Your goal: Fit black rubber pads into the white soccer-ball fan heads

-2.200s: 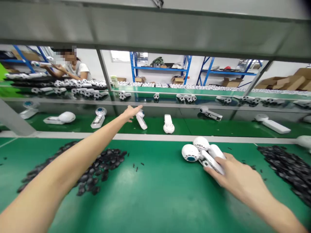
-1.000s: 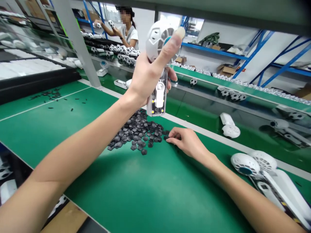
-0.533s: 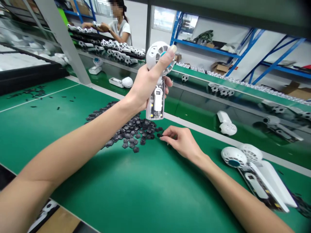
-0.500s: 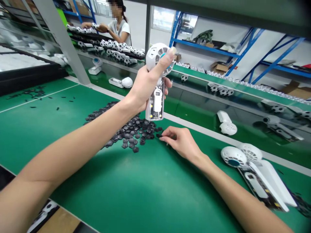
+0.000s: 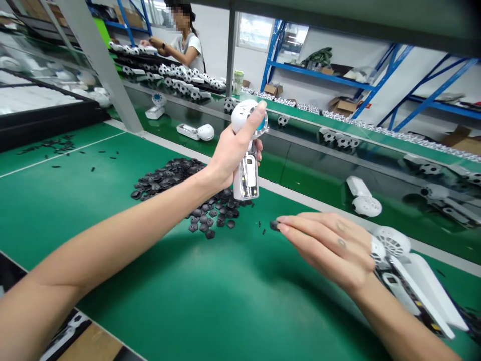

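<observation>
My left hand [image 5: 230, 156] is closed around a white handheld fan [image 5: 247, 186], held upright above the table with my thumb across its round head. Its handle front is uncovered, and a circuit board with small yellow parts shows there. Between the fingertips of my right hand [image 5: 332, 245] is a small black pentagon piece [image 5: 274, 225], pinched just over the green tabletop. A heap of similar black pentagon pieces [image 5: 161, 176] lies beyond my left forearm, partly hidden by it. Two tiny black bits [image 5: 261, 228] rest left of my right fingertips.
White fans [image 5: 432, 291] lie at the right, partly behind my right hand. Beyond the pale table edge, a dark green conveyor [image 5: 300, 175] carries more fans [image 5: 364, 196]. A co-worker [image 5: 188, 47] handles football-patterned fans at the back. A grey post [image 5: 101, 60] stands at left.
My right hand has moved right and turned palm-down, drawing the black pentagon piece away from the heap. My left hand and the fan sit slightly lower and further right.
</observation>
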The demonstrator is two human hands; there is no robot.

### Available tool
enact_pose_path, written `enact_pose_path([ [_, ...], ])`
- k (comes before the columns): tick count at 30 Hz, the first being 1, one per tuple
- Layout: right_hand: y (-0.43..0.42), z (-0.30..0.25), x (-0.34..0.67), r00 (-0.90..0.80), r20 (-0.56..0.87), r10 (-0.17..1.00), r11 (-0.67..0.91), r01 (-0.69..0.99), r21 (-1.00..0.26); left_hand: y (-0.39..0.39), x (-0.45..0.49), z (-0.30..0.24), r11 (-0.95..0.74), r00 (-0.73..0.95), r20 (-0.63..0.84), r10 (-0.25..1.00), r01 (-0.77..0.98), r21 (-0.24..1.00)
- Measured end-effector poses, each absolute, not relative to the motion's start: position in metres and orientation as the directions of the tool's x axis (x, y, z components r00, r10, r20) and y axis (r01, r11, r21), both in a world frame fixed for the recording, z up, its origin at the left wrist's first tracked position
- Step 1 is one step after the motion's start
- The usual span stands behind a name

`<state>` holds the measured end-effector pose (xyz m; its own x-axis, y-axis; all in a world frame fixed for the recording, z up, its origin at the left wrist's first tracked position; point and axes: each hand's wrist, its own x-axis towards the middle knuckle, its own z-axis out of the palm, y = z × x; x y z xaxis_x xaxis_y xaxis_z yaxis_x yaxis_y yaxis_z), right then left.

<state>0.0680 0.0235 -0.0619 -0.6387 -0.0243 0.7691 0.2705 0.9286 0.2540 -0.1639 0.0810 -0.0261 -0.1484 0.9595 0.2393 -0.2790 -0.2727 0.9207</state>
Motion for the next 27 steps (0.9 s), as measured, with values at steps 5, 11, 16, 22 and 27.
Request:
enact_pose_path([
  [5,0.007,-0.049,0.087,-0.678,0.733,0.051,0.93,0.299,0.212,0.068,-0.141,-0.044,-0.148,-0.063,0.134,0.989,-0.365,0.919],
  [11,0.012,-0.057,0.099,-0.62,0.78,0.084,0.922,0.346,0.176,0.045,-0.118,-0.057,-0.071,0.061,0.099,0.993,-0.355,0.932],
  [16,0.018,-0.049,0.105,-0.662,0.711,0.238,0.893,0.437,0.108,0.035,-0.111,-0.056,-0.05,0.052,0.075,0.996,-0.368,0.929],
  [22,0.021,-0.035,0.114,-0.602,-0.192,0.775,0.611,0.791,-0.018,0.032,-0.11,-0.05,-0.073,-0.009,0.074,0.997,-0.317,0.945],
  [27,0.017,-0.049,0.099,-0.561,-0.308,0.768,0.601,0.798,0.043,0.032,-0.11,-0.048,-0.064,-0.024,0.059,0.998,-0.306,0.95],
])
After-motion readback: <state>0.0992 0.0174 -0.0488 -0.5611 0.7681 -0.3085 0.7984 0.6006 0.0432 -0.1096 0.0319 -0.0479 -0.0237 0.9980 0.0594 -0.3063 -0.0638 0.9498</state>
